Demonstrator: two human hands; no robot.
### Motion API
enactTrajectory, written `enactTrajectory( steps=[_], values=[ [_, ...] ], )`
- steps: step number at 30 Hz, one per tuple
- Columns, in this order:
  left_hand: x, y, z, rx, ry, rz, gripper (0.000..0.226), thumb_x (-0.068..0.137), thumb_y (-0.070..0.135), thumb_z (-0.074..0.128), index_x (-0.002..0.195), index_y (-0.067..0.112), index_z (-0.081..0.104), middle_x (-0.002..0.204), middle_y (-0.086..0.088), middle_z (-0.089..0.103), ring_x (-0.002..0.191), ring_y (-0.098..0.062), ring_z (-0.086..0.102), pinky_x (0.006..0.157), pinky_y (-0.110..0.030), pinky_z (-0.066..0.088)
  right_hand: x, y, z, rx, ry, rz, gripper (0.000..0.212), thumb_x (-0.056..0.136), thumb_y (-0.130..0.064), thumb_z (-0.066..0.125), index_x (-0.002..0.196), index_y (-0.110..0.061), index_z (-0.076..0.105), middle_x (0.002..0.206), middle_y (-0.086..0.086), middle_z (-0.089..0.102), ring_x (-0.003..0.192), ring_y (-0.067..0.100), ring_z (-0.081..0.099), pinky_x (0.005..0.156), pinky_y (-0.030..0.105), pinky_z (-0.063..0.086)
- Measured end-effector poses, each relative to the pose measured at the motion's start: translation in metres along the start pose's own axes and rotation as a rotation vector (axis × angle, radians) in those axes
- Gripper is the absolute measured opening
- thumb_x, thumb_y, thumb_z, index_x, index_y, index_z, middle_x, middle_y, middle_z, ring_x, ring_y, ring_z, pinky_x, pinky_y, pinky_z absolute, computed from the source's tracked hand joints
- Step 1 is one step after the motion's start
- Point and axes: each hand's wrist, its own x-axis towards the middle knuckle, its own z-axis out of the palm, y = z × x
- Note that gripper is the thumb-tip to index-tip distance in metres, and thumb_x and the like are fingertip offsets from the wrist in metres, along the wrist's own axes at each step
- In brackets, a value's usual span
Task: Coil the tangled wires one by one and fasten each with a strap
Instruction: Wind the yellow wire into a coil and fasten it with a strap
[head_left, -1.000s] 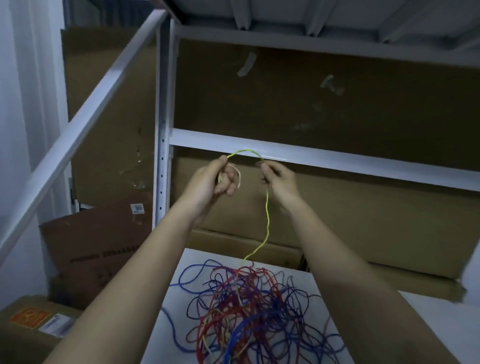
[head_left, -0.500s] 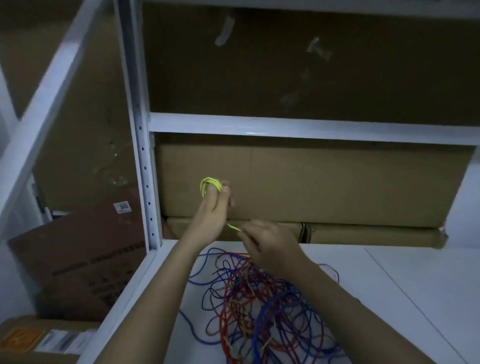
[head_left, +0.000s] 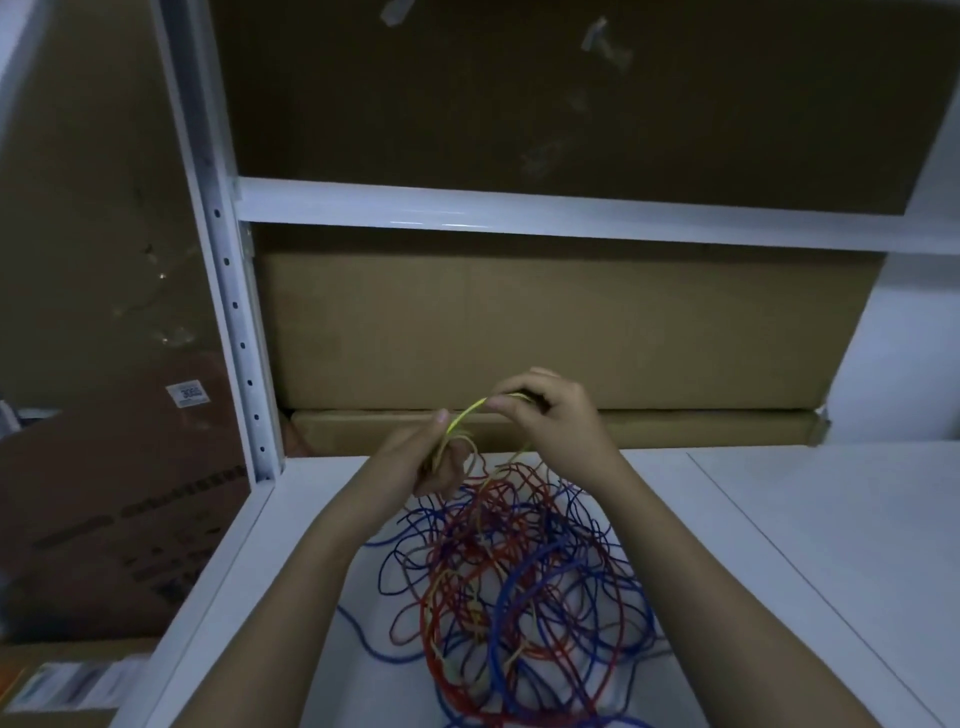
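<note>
Left hand (head_left: 434, 457) is raised above the shelf, fingers curled round several small loops of the yellow-green wire (head_left: 465, 418); the thumb tip presses the strand from above. Right hand (head_left: 553, 415) sits just beside it, slightly higher, thumb and forefinger pinching the same wire where it arcs across from the left hand. A further length of this wire drops from under the right hand toward the pile below — its end cannot be followed among the other strands.

Directly under both hands lies the tangle of wires (head_left: 519, 582): red and blue loops heaped together, a few pale yellow strands mixed in, one blue loop trailing off to the left. The tangle rests on the white shelf surface (head_left: 805, 545), toward its left half.

Behind the hands, two flat cardboard boxes (head_left: 545, 332) stand along the back of the shelf, below a white crossbeam (head_left: 519, 213). A perforated white upright (head_left: 234, 312) bounds the shelf on the left; beyond it leans a darker brown carton (head_left: 114, 519) with a small white label.
</note>
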Motion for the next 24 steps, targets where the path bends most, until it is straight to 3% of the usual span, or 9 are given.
enactTrajectory(
  steps=[4,6,8,11,14,19,22,24],
  values=[
    [-0.009,0.000,0.000,-0.267,0.021,-0.020,0.059,0.102,0.039,0.020,0.065,0.007,0.053,0.041,0.001,0.022,0.044,-0.015,0.034,0.068,-0.028,0.042,-0.003,0.007,0.026,0.249,-0.096,0.193,0.020,0.095,-0.015,0.056,0.083,-0.024,0.068,0.075,-0.013,0.065,0.074,0.004,0.057,0.072,0.023,0.047],
    [-0.011,0.005,-0.001,-0.404,0.059,-0.043,0.061,0.100,0.043,0.021,0.060,0.011,0.054,0.040,0.002,0.021,0.043,-0.014,0.033,0.065,-0.026,0.042,-0.006,0.013,0.039,0.340,-0.143,0.231,0.020,0.099,-0.018,0.050,0.092,-0.017,0.068,0.085,-0.002,0.066,0.082,0.011,0.060,0.079,0.028,0.049],
    [-0.011,0.011,-0.004,-0.559,0.073,-0.014,0.060,0.097,0.045,0.025,0.057,0.013,0.056,0.039,0.003,0.023,0.043,-0.013,0.033,0.058,-0.022,0.043,-0.009,0.019,0.051,0.384,-0.203,0.239,0.025,0.101,-0.023,0.045,0.092,-0.017,0.068,0.087,-0.004,0.068,0.087,0.011,0.063,0.085,0.030,0.050],
    [-0.005,0.017,-0.013,-0.631,0.083,0.061,0.051,0.095,0.045,0.027,0.069,0.010,0.054,0.045,0.003,0.030,0.051,-0.015,0.042,0.061,-0.031,0.035,-0.012,0.025,0.070,0.392,-0.301,0.258,0.031,0.102,-0.033,0.042,0.092,-0.018,0.067,0.089,-0.002,0.070,0.089,0.031,0.060,0.091,0.044,0.047],
    [0.004,0.015,-0.022,-0.584,0.181,0.073,0.038,0.099,0.036,0.027,0.082,0.009,0.048,0.055,0.002,0.037,0.063,-0.015,0.047,0.060,-0.032,0.026,-0.012,0.026,0.083,0.414,-0.359,0.300,0.029,0.103,-0.029,0.039,0.102,-0.012,0.062,0.083,-0.002,0.065,0.081,0.014,0.059,0.080,0.029,0.047],
    [0.014,0.004,-0.029,-0.528,0.356,0.075,0.026,0.104,0.021,0.029,0.093,0.008,0.050,0.065,0.001,0.048,0.075,-0.014,0.058,0.083,-0.027,0.041,-0.012,0.025,0.095,0.374,-0.502,0.350,0.019,0.103,-0.018,0.041,0.109,-0.011,0.057,0.086,-0.001,0.064,0.083,0.011,0.060,0.077,0.021,0.051],
    [0.015,-0.002,-0.033,-0.158,0.454,0.037,0.025,0.103,0.023,0.036,0.092,0.006,0.052,0.081,0.001,0.055,0.088,-0.009,0.059,0.095,-0.030,0.038,-0.014,0.024,0.098,0.273,-0.581,0.320,0.020,0.102,-0.014,0.042,0.114,-0.006,0.056,0.087,0.000,0.064,0.083,0.013,0.060,0.077,0.022,0.052],
    [0.014,-0.010,-0.035,0.086,0.422,-0.022,0.022,0.103,0.024,0.037,0.099,0.006,0.049,0.102,0.003,0.053,0.100,-0.004,0.050,0.097,-0.028,0.032,-0.014,0.023,0.098,0.183,-0.640,0.291,0.021,0.099,-0.015,0.049,0.119,-0.009,0.054,0.093,0.004,0.066,0.087,0.016,0.063,0.083,0.029,0.053]
  ],
)
